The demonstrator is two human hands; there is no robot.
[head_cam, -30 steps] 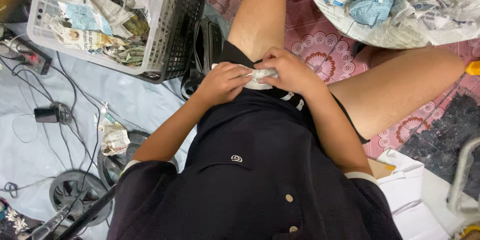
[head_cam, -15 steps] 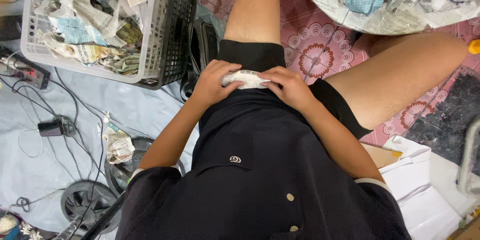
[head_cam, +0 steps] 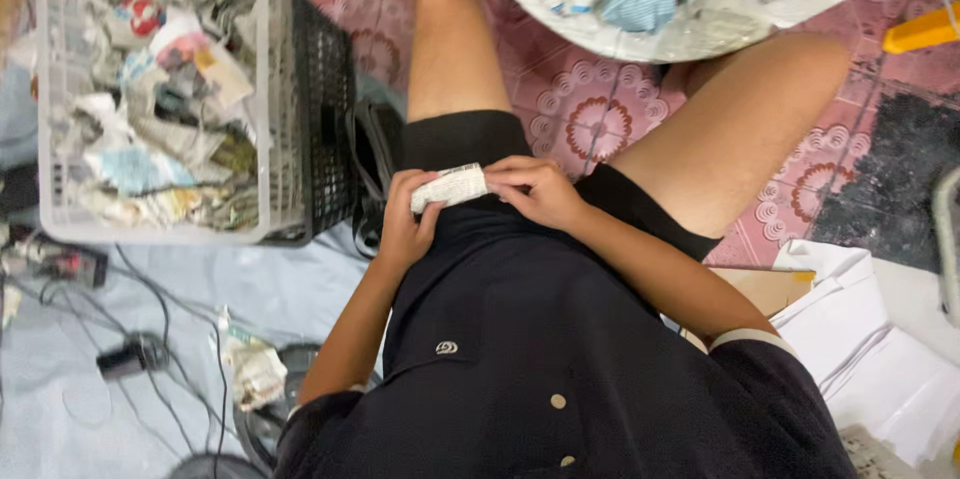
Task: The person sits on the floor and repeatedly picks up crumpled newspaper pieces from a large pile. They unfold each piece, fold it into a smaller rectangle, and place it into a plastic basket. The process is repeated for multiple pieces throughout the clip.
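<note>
While the person is sitting on the patterned pink floor mat [head_cam: 600,119] with both bare legs spread, the 2 hands are meeting at the lap over 1 small folded paper packet [head_cam: 450,185]. That whitish, printed packet is lying against the hem of the black shorts [head_cam: 470,139], its long axis running roughly left to right across the body, tilted slightly upward toward the right hand. The left hand [head_cam: 405,224] is cupping the packet's lower left end from beneath, fingers curled around it, while the right hand [head_cam: 535,189] is pinching the upper right end between thumb and fingertips. Both hands are therefore closing on the same item, neither one open, and both are touching it, so neither is nearer than the other; the packet is lying between the 2 sets of fingers. To the person's left, 1 white plastic basket [head_cam: 260,229] is holding many crumpled paper scraps, too jumbled to count, with 1 black mesh crate [head_cam: 320,109] just beside it. Ahead, 1 large round tray [head_cam: 700,39] is carrying a heap of similar folded paper pieces. At the right, 1 stack of white sheets [head_cam: 870,339] is resting near the knee, and cables [head_cam: 150,289] are trailing across the pale cloth at the left.
</note>
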